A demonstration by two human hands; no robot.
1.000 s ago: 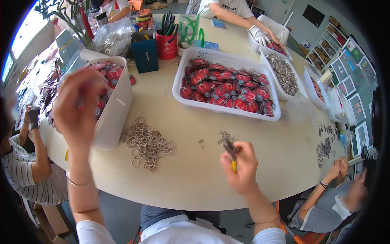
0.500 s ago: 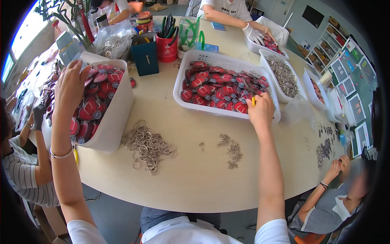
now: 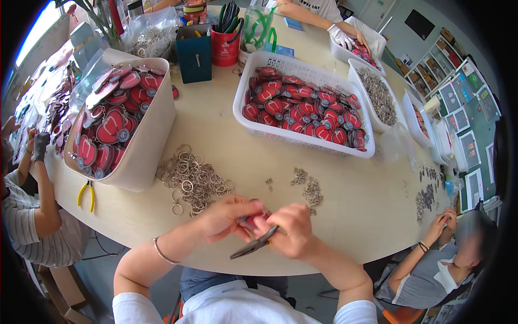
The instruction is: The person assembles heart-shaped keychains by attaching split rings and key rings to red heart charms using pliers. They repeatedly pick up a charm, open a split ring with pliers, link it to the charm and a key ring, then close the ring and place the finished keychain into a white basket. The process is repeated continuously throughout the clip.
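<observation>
Near the front edge of the table, my left hand (image 3: 222,217) pinches a red flat charm (image 3: 251,221), partly hidden by the fingers. Close against it, my right hand (image 3: 295,229) grips a pair of pliers (image 3: 252,247) whose dark jaws point down to the left. The right fingertips also reach the charm; whether they grip it I cannot tell. Beyond my left hand lies a pile of metal split rings (image 3: 197,181). Small metal links (image 3: 312,191) lie in little heaps past my right hand. A white basket (image 3: 305,133) of red charms stands farther back.
At left a tall cream bin (image 3: 154,154) is heaped with red charms, with yellow-handled pliers (image 3: 86,196) beside it. A red can (image 3: 224,47) of tools and a dark green box (image 3: 194,62) stand behind. A tray of metal parts (image 3: 377,97) is at right. Co-workers sit around the table.
My left hand has come from the cream bin and my right from the white basket; both now meet near the table edge with a charm and the pliers.
</observation>
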